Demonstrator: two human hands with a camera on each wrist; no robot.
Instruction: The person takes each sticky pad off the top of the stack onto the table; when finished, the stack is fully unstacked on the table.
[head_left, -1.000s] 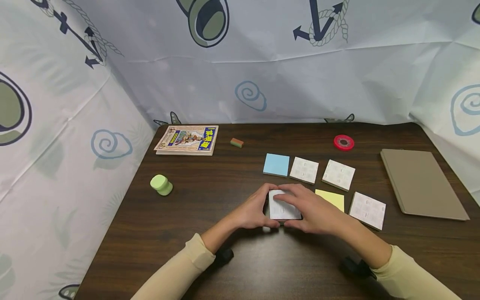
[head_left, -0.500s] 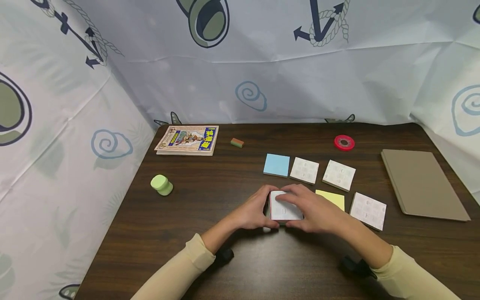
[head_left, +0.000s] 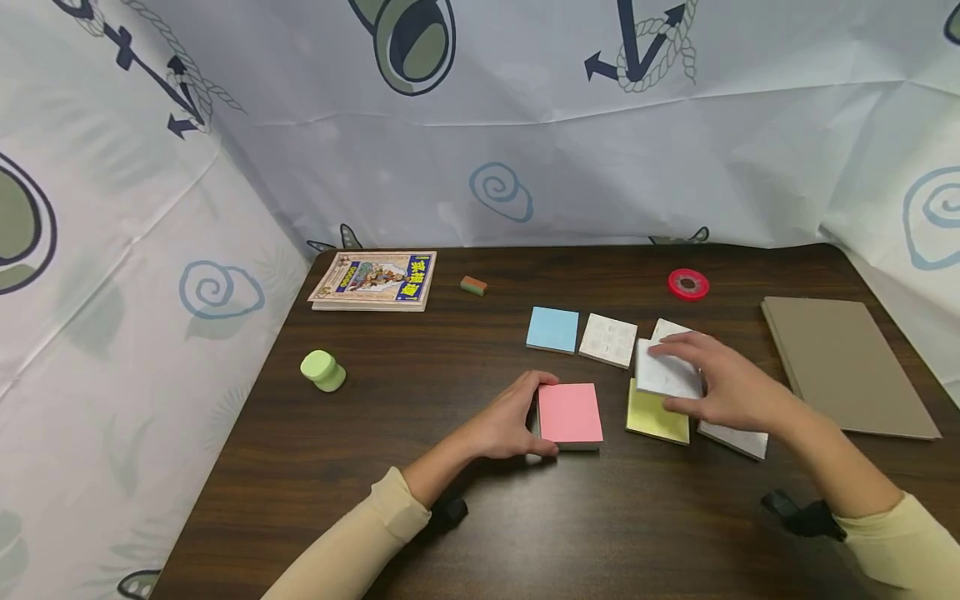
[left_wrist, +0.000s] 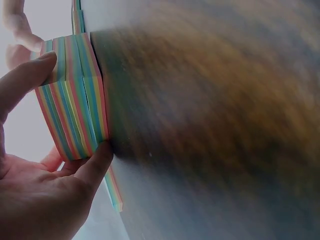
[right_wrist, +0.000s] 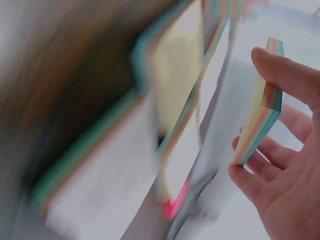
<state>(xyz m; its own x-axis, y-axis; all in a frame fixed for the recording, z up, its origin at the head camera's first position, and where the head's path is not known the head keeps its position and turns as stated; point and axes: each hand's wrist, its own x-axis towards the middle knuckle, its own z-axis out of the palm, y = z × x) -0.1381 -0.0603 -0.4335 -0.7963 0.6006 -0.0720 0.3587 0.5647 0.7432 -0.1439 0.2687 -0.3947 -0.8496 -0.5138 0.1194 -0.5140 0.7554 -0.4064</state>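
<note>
A pad of sticky notes with a pink top sheet (head_left: 570, 413) lies on the dark wooden table (head_left: 420, 392). My left hand (head_left: 513, 421) grips its left side; in the left wrist view thumb and fingers (left_wrist: 30, 80) pinch its rainbow-striped edge (left_wrist: 75, 105). My right hand (head_left: 708, 379) holds a thinner white-topped stack (head_left: 667, 371) lifted above the yellow pad (head_left: 654, 419). The right wrist view shows that stack (right_wrist: 262, 110) pinched between thumb and fingers.
A blue pad (head_left: 553, 329) and white pads (head_left: 609, 339) (head_left: 738, 438) lie around the hands. Farther off are a red tape roll (head_left: 687, 284), a grey notebook (head_left: 843, 362), a comic book (head_left: 375, 279), an eraser (head_left: 473, 286) and a green cylinder (head_left: 323, 370). Patterned cloth walls surround the table.
My right hand lifted the white-topped stack off the pad and carried it right, over the yellow pad, uncovering a pink sheet. The left hand stayed on the pad.
</note>
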